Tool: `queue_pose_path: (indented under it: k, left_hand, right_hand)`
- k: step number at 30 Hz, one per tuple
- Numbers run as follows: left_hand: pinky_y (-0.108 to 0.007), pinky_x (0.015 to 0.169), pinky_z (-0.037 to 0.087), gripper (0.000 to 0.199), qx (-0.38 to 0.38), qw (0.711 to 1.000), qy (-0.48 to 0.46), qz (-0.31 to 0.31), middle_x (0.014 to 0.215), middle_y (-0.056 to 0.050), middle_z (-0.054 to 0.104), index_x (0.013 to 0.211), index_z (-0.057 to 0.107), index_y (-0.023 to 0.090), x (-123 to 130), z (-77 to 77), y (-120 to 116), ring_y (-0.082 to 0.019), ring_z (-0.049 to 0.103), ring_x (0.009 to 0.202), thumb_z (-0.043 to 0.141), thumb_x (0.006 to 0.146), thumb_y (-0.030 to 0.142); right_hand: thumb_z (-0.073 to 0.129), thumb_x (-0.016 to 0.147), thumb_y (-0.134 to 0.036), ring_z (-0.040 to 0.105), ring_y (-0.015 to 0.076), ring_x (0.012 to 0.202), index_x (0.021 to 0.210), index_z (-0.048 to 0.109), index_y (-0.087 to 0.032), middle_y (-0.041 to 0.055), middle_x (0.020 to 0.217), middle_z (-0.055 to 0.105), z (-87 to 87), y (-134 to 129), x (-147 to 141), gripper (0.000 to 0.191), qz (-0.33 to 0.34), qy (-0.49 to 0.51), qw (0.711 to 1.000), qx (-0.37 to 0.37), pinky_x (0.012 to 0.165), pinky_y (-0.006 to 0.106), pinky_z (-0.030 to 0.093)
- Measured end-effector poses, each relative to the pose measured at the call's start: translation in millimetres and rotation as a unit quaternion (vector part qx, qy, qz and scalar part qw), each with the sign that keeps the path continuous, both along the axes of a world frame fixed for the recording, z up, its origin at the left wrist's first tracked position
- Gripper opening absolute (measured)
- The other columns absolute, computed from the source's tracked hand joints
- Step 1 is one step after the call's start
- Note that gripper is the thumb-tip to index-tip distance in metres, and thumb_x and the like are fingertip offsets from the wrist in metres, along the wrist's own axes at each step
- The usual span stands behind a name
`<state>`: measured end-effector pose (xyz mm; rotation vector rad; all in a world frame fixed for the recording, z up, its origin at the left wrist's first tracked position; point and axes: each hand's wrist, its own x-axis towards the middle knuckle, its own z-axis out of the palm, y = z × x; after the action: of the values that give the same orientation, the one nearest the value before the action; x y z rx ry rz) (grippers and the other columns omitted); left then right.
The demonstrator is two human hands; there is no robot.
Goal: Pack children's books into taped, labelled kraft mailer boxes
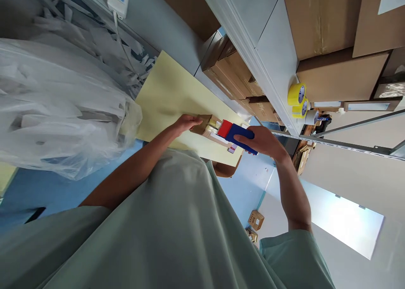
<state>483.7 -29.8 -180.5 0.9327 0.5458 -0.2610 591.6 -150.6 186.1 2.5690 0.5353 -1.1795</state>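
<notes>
My left hand (187, 122) grips one end of a small cardboard box (202, 124), thumb on top; the fingers below are partly hidden. Shiny tape runs over the box, and a pale label shows on it. In my right hand (262, 140) is a flat blue hand tool (242, 136) with a red end; its exact kind I cannot make out. The red end is over the box's far end, touching or just above it, and covers part of it. Under both lies a pale yellow tabletop (164, 86). A small phone-like object (232, 148) rests near the box.
Large white plastic bags (63, 107) bulge at the left. A power strip (119, 0) with a cable is at the top. Cardboard cartons (234, 69) stand beyond the table. Yellow tape rolls (296, 94) sit on a white shelf (278, 57) with more boxes. A brown stool (226, 170) is partly under the table.
</notes>
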Motion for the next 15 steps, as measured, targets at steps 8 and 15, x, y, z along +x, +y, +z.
queue_pose_path:
  k: [8,15]
  left_hand:
    - [-0.030,0.059,0.035,0.020,0.013,0.996,0.093,0.006,0.062,-0.001,0.061,0.073,0.077,0.016,15.6,-4.7,-19.3,-0.014,0.049,0.060,0.092,0.074,0.029]
    - [-0.033,0.072,0.050,0.020,0.080,0.992,0.092,0.024,0.074,-0.005,0.074,0.080,0.082,0.016,13.1,0.6,-27.4,-0.023,0.068,0.080,0.091,0.076,0.034]
  right_hand:
    - [0.063,0.102,-0.081,0.070,0.0215,0.072,0.082,0.064,-0.024,0.0056,0.076,0.074,-19.2,13.8,-0.7,0.061,0.025,-0.008,1.000,-0.016,0.067,0.034,0.044]
    - [0.060,0.104,-0.081,0.072,0.0230,0.077,0.089,0.068,-0.022,0.0072,0.079,0.075,-24.7,18.4,0.0,0.061,0.052,-0.014,0.998,-0.027,0.069,0.034,0.044]
